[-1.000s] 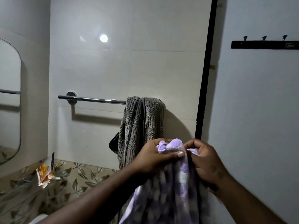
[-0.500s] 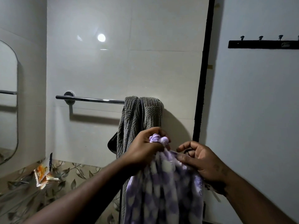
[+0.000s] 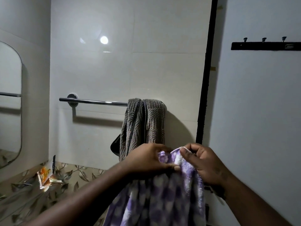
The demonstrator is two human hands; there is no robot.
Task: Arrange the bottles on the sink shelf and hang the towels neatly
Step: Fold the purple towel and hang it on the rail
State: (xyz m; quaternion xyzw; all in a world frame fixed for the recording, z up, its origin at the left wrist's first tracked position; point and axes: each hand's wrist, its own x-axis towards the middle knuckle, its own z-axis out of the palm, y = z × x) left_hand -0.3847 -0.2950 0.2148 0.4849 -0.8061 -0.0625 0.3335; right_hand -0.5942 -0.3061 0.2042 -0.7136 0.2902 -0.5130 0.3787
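- Our left hand (image 3: 146, 160) grips the bunched top of the purple checked towel (image 3: 162, 201), with the fingers curled round it and the thumb lying along the cloth.
- Our right hand (image 3: 205, 165) pinches the towel's upper edge between thumb and forefinger.
- The towel hangs from both hands, in front of the grey towel (image 3: 143, 121) draped over the right end of the chrome rail (image 3: 94, 101).

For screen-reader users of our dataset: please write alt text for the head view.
Two hands hold a purple towel by its top edge: the left hand grips it, the right hand pinches the hem. Behind them a grey towel hangs bunched at the right end of a chrome rail on a tiled wall, with a hook rack further right.
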